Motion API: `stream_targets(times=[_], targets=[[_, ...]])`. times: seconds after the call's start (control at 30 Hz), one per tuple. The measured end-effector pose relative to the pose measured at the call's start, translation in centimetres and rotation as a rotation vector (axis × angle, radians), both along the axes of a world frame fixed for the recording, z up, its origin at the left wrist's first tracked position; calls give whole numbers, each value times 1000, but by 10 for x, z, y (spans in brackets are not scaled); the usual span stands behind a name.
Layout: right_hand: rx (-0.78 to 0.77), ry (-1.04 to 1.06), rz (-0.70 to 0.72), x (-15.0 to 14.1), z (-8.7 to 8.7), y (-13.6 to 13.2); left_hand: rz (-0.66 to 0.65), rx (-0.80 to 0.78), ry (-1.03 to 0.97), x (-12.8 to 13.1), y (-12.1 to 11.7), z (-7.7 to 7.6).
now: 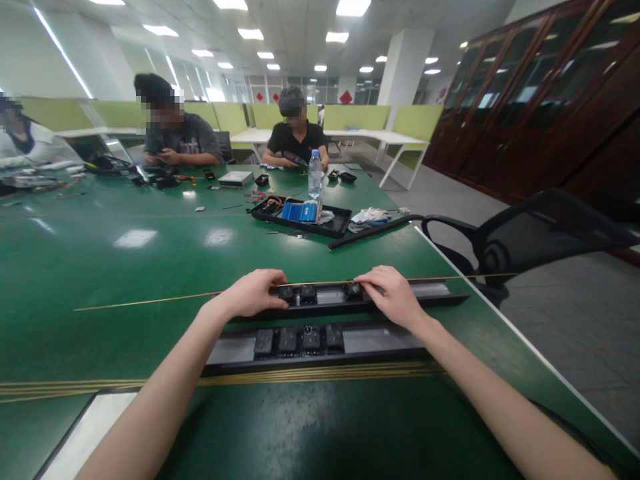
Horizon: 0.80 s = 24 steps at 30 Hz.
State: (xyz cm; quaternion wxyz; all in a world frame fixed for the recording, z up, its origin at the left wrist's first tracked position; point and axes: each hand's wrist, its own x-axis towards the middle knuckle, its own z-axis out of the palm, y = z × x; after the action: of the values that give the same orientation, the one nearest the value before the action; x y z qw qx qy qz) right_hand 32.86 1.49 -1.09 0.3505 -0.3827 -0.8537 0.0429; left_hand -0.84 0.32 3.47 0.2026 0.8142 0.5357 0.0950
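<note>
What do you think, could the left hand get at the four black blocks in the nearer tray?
Probably yes: the blocks sit uncovered, just on the near side of the left hand. It would likely have to leave the farther tray first.

On one glossy green worktop (150, 267) we counted two long black channels with grey inner faces (383, 335), one behind the other. We made out four square black blocks (287, 341) in the nearer channel and three in the farther, partly covered one. We saw one long, thin brass-coloured rod (150, 301) along the farther channel; the matching rods (320, 377) in the near bundle lay too close for us to count. Beyond, we found one clear plastic bottle (314, 177), one shallow black tray (341, 223), one blue pack (300, 211) inside it, and three people (303, 143).
</note>
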Motion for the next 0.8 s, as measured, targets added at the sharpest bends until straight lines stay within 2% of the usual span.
stream_targets(times=[0.43,0.8], targets=[[28,-20,-63,7,1,1,-29,-15,-14,-2,1,0],[-23,-77,-16,24,7,8,-23,-19,-5,1,-1,5]])
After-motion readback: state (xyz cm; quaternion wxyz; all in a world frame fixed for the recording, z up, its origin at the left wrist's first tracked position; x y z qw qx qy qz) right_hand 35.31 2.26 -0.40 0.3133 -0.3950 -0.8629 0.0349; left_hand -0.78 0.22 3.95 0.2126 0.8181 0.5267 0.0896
